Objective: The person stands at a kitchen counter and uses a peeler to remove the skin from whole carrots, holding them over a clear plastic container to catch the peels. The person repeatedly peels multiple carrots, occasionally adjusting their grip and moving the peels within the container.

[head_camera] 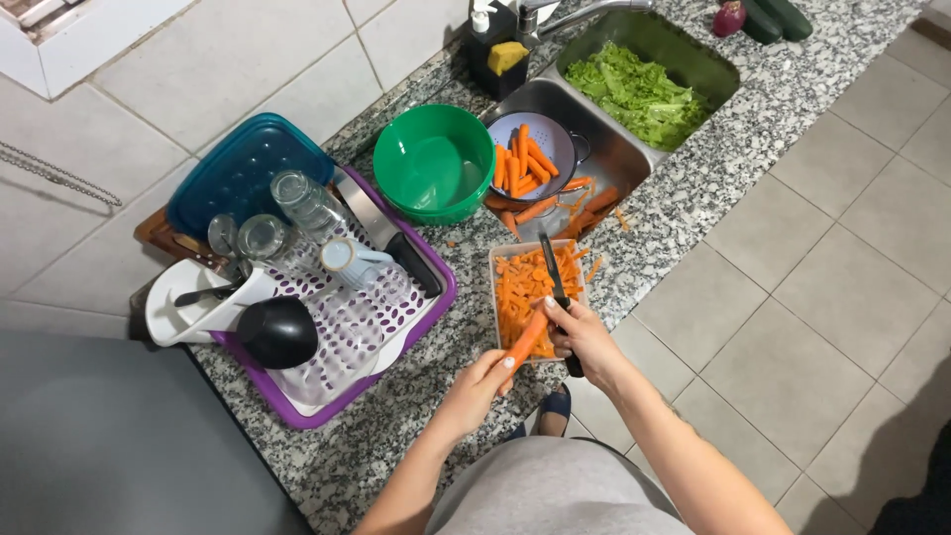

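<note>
Peeling goes on right at the front edge of the bench (pixel 684 198), and that is where I see most of the risk. The left hand (pixel 475 388) has its fingers closed around the lower end of a carrot (pixel 525 340), which points up and away over a shallow tray (pixel 498 260) full of orange peelings. The right hand (pixel 582 335) is wrapped tightly around the black handle of a peeler (pixel 555 272), with the blade end lying over the tray, just beside the carrot.

The two hands are very near each other. If the blade slides off the wet carrot, I think it may catch the left fingers, because they hold the carrot close to where the tool works. A stroke pulled toward the body would be more dangerous than one pushed away.

The tray stands partly at the rim of the bench, close to the person's body. A hard push could move it over the edge, and the peelings would fall on the tiled floor (pixel 842 297). Some strips already lie loose on the stone around the tray and in the sink (pixel 624 159), so a slippery piece on the floor seems possible too.

Behind the tray, a colander (pixel 555 139) with peeled carrots sits in the sink next to a green bowl (pixel 436 163), and lettuce (pixel 639 94) fills the far basin. To the left, a purple drying rack (pixel 436 297) holds glasses and a black ladle (pixel 277 332); an elbow swinging that way could knock the glasses.
</note>
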